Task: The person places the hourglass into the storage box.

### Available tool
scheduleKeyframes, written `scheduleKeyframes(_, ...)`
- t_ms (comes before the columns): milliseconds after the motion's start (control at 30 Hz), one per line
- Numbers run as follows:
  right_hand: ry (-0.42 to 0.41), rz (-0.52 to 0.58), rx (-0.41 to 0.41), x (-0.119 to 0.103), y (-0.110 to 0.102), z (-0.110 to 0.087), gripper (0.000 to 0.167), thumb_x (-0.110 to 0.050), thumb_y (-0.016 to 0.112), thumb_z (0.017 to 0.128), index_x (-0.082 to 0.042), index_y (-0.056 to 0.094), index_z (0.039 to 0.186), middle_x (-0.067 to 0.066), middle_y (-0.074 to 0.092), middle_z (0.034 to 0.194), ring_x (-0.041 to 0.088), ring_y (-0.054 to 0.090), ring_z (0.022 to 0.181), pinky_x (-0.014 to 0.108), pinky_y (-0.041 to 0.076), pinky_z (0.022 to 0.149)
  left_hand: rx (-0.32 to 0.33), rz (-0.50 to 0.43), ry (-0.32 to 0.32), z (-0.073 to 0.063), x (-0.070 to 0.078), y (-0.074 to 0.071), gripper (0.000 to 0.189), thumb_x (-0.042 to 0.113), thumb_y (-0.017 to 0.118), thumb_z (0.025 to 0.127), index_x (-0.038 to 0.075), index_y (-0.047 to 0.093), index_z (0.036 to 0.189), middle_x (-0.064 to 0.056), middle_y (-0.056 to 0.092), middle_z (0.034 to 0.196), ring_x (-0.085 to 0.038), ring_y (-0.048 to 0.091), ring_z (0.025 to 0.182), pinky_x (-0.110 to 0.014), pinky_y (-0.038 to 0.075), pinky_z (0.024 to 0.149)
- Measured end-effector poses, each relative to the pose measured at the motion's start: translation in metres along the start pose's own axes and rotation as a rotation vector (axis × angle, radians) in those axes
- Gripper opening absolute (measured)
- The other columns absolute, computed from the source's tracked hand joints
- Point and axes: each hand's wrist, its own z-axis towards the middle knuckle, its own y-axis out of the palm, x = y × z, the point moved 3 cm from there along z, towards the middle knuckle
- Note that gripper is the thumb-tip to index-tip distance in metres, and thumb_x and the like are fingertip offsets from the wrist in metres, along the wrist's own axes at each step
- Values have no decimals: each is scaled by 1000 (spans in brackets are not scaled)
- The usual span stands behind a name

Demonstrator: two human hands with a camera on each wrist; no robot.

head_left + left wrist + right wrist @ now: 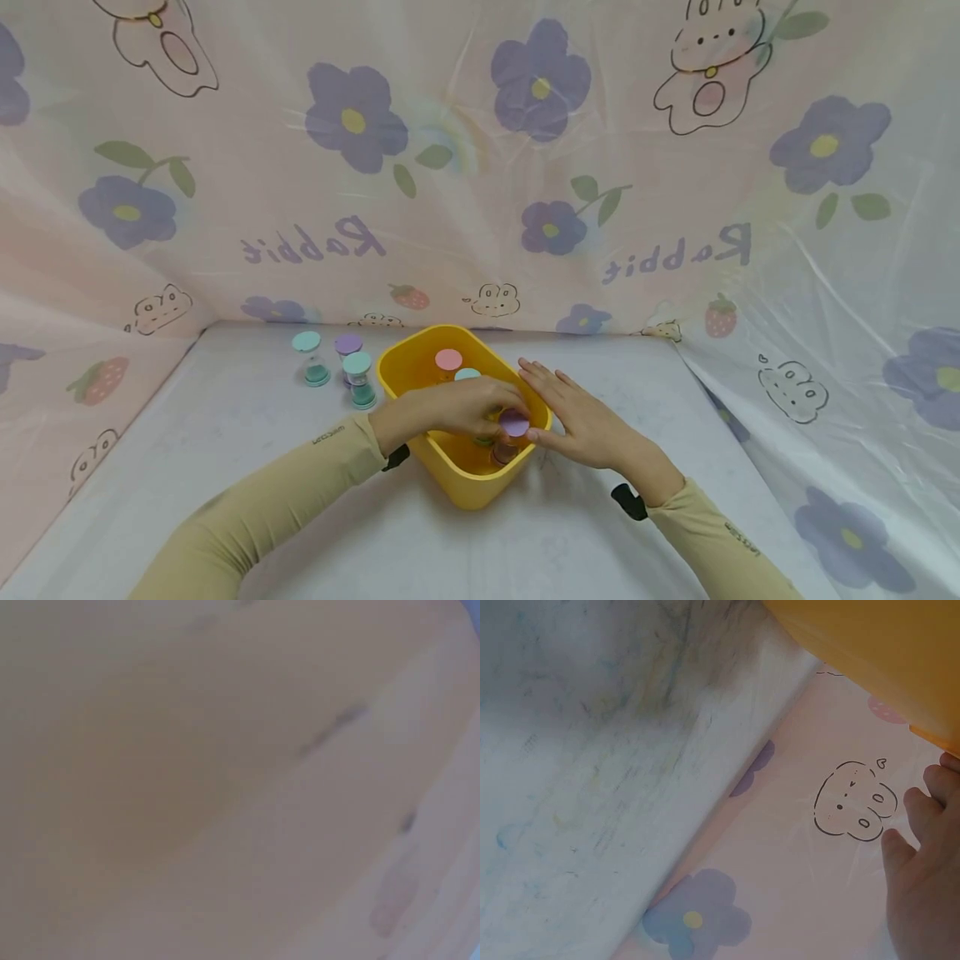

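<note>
A yellow plastic bin (468, 492) stands on the table with several small hourglasses inside. My left hand (483, 404) reaches over its left side, and its curled fingers and thumb pinch an hourglass with a purple cap (514, 422) near the front right corner. Behind that hand, a pink-capped hourglass (448, 360) and a teal-capped one (468, 374) show. My right hand (581, 421) rests along the bin's right rim with fingers extended; the right wrist view catches part of it beside the yellow wall (885, 652). The left wrist view is blurred and shows neither hand nor hourglass.
Left of the bin stand a teal hourglass (317, 371), a second teal one (363, 392) and a purple-capped one (348, 344) partly hidden behind it. A printed rabbit-and-flower curtain (450, 208) hangs around the white table (315, 517).
</note>
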Motion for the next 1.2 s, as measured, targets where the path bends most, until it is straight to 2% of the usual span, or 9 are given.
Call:
scheduleKeyframes(133, 1, -5, -4, 0, 0, 1, 82, -46, 61, 104, -6, 24, 165, 5, 19, 174, 29, 19, 159, 59, 19, 125, 4, 12, -8, -1, -1, 0, 41, 21, 81, 93, 9, 71, 131, -1, 67, 132, -13, 61, 126, -21, 44, 111)
scheduleKeyframes(333, 22, 15, -26, 1, 2, 0, 83, -46, 60, 104, -15, 18, 168, 2, 16, 174, 26, 16, 160, 57, 16, 127, 18, 28, -15, -3, 2, -4, 41, 25, 82, 92, 11, 73, 129, 0, 67, 131, -13, 60, 125, -21, 45, 111)
scheduleKeyframes(533, 18, 6, -24, 0, 1, 0, 82, -48, 58, 104, -15, 18, 168, 5, 17, 174, 29, 18, 159, 59, 19, 126, 79, 17, -44, -13, 4, -13, 39, 28, 79, 95, 13, 73, 129, 2, 66, 132, -14, 59, 129, -27, 43, 114)
scheduleKeyframes(733, 15, 7, -20, 1, 1, -1, 83, -48, 58, 104, -16, 16, 168, 5, 17, 174, 30, 19, 159, 61, 19, 125, 230, -41, -81, -33, 6, -26, 36, 27, 74, 99, 11, 71, 132, 2, 65, 136, -16, 58, 132, -32, 46, 114)
scheduleKeyframes(933, 5, 3, -5, 1, 1, -1, 82, -48, 58, 104, -16, 17, 168, 6, 18, 174, 30, 20, 158, 60, 20, 125, 416, -62, -54, -59, 3, -41, 35, 18, 76, 97, 8, 71, 131, 0, 68, 130, -18, 64, 114, -29, 55, 97)
scheduleKeyframes(1000, 7, 3, -3, 1, 2, 0, 82, -47, 59, 104, -16, 17, 168, 5, 18, 174, 29, 20, 158, 59, 20, 125, 466, -57, -65, -69, 0, -45, 35, 16, 77, 97, 9, 71, 131, 1, 68, 128, -18, 65, 107, -28, 56, 91)
scheduleKeyframes(1067, 11, 8, -2, 1, 2, 0, 83, -46, 61, 103, -16, 18, 168, 5, 18, 174, 29, 20, 159, 58, 19, 126, 513, -65, -89, -79, -4, -49, 34, 13, 77, 96, 9, 72, 130, 0, 68, 127, -21, 65, 103, -30, 57, 87)
scheduleKeyframes(1200, 21, 14, -5, 1, 2, 0, 84, -46, 62, 103, -16, 17, 168, 3, 17, 174, 28, 19, 159, 57, 18, 126, 611, -71, -178, -101, -15, -55, 32, 14, 76, 97, 12, 72, 129, -1, 67, 129, -22, 65, 110, -40, 57, 94)
